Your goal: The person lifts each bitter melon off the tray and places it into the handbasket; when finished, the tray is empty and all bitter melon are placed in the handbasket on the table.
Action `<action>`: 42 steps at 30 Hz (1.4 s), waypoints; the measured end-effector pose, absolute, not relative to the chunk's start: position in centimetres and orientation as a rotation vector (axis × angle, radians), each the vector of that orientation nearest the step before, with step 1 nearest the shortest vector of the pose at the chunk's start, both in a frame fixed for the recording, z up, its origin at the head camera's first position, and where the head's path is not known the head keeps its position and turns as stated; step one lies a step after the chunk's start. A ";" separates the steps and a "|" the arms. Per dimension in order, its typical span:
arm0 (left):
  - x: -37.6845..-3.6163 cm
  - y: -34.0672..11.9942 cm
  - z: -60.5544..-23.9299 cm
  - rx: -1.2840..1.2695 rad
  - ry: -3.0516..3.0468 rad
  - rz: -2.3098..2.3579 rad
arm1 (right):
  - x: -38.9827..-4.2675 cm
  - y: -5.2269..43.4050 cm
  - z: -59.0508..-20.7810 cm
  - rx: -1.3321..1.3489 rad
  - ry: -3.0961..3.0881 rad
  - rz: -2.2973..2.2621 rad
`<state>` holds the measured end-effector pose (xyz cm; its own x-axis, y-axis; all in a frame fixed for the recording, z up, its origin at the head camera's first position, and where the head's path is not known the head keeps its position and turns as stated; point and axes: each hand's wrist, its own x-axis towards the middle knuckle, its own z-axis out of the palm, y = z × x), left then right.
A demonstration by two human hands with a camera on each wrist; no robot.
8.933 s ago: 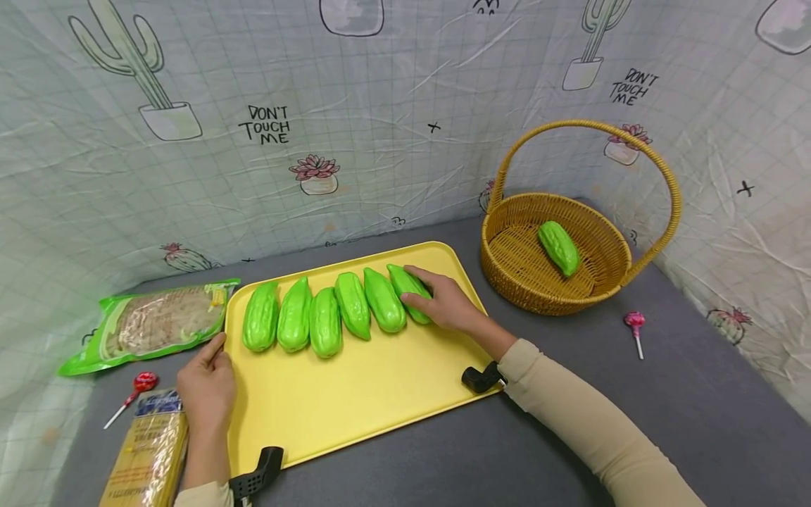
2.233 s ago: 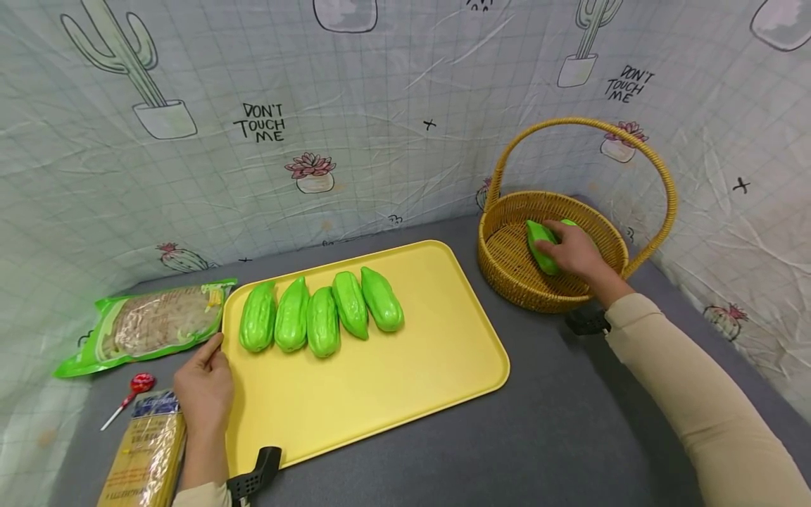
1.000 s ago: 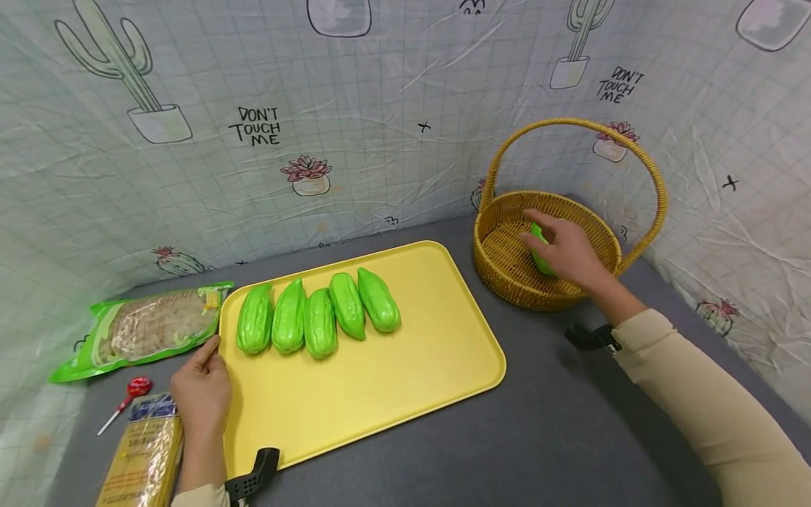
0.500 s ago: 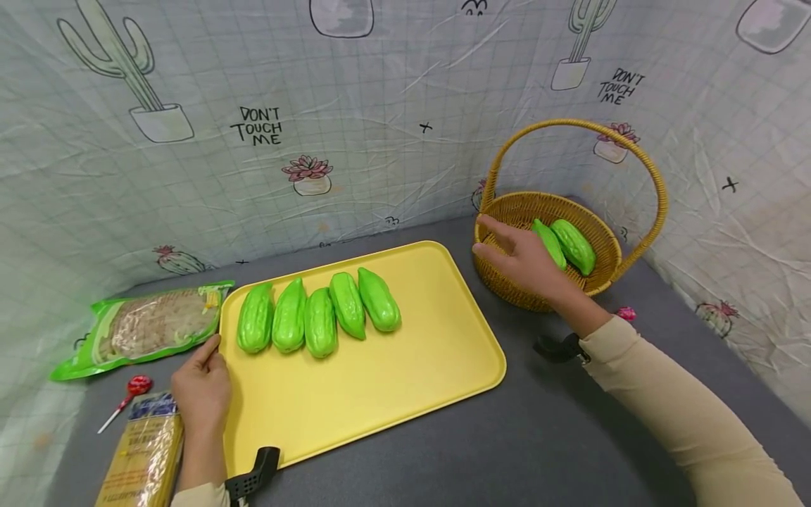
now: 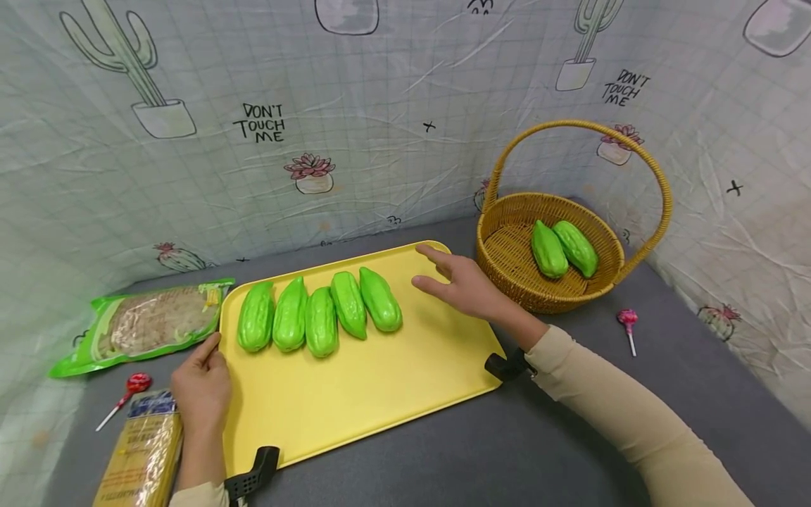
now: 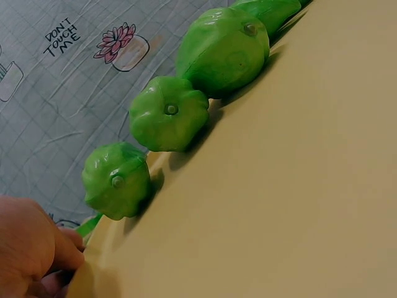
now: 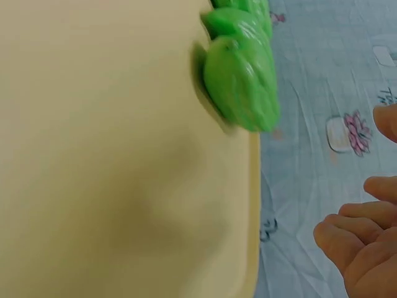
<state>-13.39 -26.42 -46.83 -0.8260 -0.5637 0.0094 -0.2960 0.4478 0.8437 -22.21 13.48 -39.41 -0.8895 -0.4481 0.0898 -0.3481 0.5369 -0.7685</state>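
Note:
My left hand [image 5: 203, 387] grips the left rim of a yellow tray [image 5: 355, 394]. In the left wrist view, the fingertips [image 6: 67, 248] are at that rim. A row of several glossy green toy bitter melons [image 5: 321, 322] lies along the tray's far side. My right hand [image 5: 465, 285] hovers over the tray's right part, holding nothing, thumb and fingers spread apart. Nearest to it is the rightmost bitter melon [image 5: 381, 299], with a gap between them. Two more bitter melons [image 5: 548, 250] lie side by side in a wicker basket [image 5: 507, 282] with a tall handle.
Left of the tray lie a green-edged packet [image 5: 158, 320], a red lollipop [image 5: 138, 382] and a yellow spaghetti packet [image 5: 142, 451]. A pink lollipop [image 5: 628, 318] lies on the grey table right of the basket. Printed cloth hangs behind.
The right hand moved one bitter melon from the tray's right end into the basket, let go, and came back left over the tray. The left hand stayed at the rim.

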 end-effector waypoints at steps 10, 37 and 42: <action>-13.3 -26.5 -46.9 0.733 -2.406 -1.329 | -22.7 10.3 -41.2 -0.677 2.541 -1.354; -13.4 -26.5 -46.7 0.701 -2.397 -1.304 | -23.5 6.6 -43.6 -0.593 2.468 -1.311; -13.3 -26.5 -46.8 0.710 -2.396 -1.315 | -23.4 6.6 -43.9 -0.587 2.455 -1.312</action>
